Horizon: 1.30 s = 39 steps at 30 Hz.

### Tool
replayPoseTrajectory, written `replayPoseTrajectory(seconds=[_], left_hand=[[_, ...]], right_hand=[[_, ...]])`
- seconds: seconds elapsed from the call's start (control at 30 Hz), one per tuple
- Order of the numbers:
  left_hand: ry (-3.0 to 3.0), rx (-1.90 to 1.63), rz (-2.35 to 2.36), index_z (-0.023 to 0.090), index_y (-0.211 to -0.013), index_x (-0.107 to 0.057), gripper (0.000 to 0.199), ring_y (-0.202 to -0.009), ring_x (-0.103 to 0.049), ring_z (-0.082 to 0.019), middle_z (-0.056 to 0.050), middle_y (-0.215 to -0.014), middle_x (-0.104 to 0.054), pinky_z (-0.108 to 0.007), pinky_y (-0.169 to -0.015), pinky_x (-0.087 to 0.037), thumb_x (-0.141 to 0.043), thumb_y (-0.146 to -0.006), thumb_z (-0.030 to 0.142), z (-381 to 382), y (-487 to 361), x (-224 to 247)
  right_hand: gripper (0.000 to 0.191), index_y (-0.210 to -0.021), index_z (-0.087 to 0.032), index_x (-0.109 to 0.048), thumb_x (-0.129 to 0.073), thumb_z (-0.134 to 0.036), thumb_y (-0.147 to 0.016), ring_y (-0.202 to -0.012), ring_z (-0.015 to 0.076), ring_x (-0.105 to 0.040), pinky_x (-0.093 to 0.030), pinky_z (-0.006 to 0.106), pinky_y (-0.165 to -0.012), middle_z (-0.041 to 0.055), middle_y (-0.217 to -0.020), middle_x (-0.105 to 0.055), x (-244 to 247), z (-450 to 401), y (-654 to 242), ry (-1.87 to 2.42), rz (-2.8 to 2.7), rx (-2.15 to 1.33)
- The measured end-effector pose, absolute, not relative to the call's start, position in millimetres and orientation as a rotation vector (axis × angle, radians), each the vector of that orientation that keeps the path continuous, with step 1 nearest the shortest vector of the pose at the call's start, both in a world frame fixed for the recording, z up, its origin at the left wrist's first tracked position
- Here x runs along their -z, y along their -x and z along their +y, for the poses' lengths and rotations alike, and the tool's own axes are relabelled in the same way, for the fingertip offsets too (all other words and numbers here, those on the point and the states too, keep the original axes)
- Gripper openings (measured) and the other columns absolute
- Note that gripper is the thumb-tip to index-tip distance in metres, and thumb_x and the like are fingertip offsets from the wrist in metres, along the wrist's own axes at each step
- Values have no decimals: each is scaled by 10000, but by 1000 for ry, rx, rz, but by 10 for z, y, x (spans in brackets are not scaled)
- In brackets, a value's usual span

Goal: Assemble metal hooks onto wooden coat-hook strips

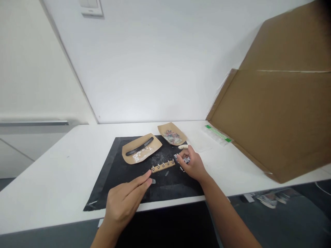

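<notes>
Left hand (124, 197) has its fingers stretched out right by one end of a wooden strip (166, 167) with five metal studs (163, 165), right hand (191, 165) has bent fingers by the black-and-white bits (186, 160) near its other end, and honestly can't tell if either's gripping.

I observe a wood-like strip (160, 168) carrying glossy metal fittings (163, 165). The mat (170, 186) appears matt; the panel (274, 113) is matt cardboard.
</notes>
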<state>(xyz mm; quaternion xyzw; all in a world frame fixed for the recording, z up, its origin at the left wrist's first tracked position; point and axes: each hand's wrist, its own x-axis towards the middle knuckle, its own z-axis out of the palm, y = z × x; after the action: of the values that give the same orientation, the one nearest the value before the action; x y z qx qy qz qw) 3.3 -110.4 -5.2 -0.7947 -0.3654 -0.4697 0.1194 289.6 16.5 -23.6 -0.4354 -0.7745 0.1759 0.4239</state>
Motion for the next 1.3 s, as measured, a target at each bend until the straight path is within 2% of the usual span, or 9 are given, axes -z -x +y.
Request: replayPoseTrajectory(seconds=[0.2, 0.4, 0.57, 0.73, 0.87, 0.93, 1.07, 1.2, 1.3], left_hand=[[2216, 1271, -1044, 171, -1227, -741, 343, -711, -759, -142, -112, -1279, -764, -267, -577, -587, -738, -912, 36, -1130, -56, 38], [2276, 1201, -1175, 198, -1153, -762, 197, -939, -798, -171, -53, -1241, -786, -265, -788, -660, -675, -989, 133, -1034, 86, 102], [2255, 1079, -1282, 238, -1162, -763, 237, -882, -806, -155, 0, -1102, -818, -239, -777, -657, -568, -1045, 171, -929, 265, 196], [2224, 962, -1431, 278, -1224, -747, 308, -914, -812, -184, -3, -1193, -801, -246, -689, -660, -515, -1040, 191, -851, 387, 396], [2152, 1014, -1518, 288, -1301, -716, 363, -916, -811, -180, -12, -1245, -785, -234, -687, -656, -485, -1040, 187, -844, 377, 511], [2114, 1055, -1528, 293, -1332, -701, 366, -949, -807, -186, -12, -1254, -781, -237, -722, -655, -503, -1041, 191, -851, 350, 533], [2072, 1117, -1492, 288, -1366, -684, 344, -965, -802, -204, -14, -1191, -802, -268, -838, -647, -587, -1040, 232, -856, 313, 533], [2069, 1175, -1486, 268, -1330, -707, 313, -942, -800, -199, -19, -1148, -810, -279, -874, -641, -632, -1028, 242, -861, 332, 542], [2112, 1215, -1499, 257, -1319, -711, 300, -965, -793, -195, -25, -1175, -802, -283, -897, -638, -621, -1034, 234, -874, 359, 564]], right_hand=[[249, -880, -274, -400, -616, -341, -984, -671, 185, -663, -484, 310, -668, -24, -734, -676, 221, 148, -2893, 1093, -1934, -447], [162, -903, -253, -541, -640, -354, -983, -690, 184, -683, -510, 302, -685, -5, -771, -711, 238, 163, -2906, 1128, -1907, -455], [196, -871, -245, -628, -550, -315, -1036, -649, 170, -699, -533, 297, -700, -2, -767, -744, 250, 202, -2927, 1160, -1867, -487], [252, -1102, -243, -632, -382, -261, -1086, -648, 163, -713, -558, 306, -693, 20, -874, -765, 296, 119, -2957, 1163, -1809, -512], [368, -1359, -262, -534, -339, -167, -1061, -709, 176, -729, -578, 361, -763, 49, -1058, -767, 380, -103, -2949, 1054, -1924, -539], [366, -1327, -261, -560, -366, -136, -1044, -755, 193, -722, -557, 398, -825, 60, -1070, -757, 391, -226, -2922, 997, -2042, -479], [158, -1084, -244, -651, -523, -175, -1023, -873, 248, -685, -489, 417, -839, 55, -934, -735, 327, -375, -2837, 1034, -2227, -345], [27, -1028, -237, -626, -611, -223, -1012, -879, 241, -662, -444, 420, -859, 43, -958, -736, 275, -381, -2750, 1008, -2325, -306], [50, -994, -234, -614, -664, -232, -991, -877, 244, -652, -423, 411, -842, 45, -958, -736, 287, -365, -2702, 1013, -2374, -237]])
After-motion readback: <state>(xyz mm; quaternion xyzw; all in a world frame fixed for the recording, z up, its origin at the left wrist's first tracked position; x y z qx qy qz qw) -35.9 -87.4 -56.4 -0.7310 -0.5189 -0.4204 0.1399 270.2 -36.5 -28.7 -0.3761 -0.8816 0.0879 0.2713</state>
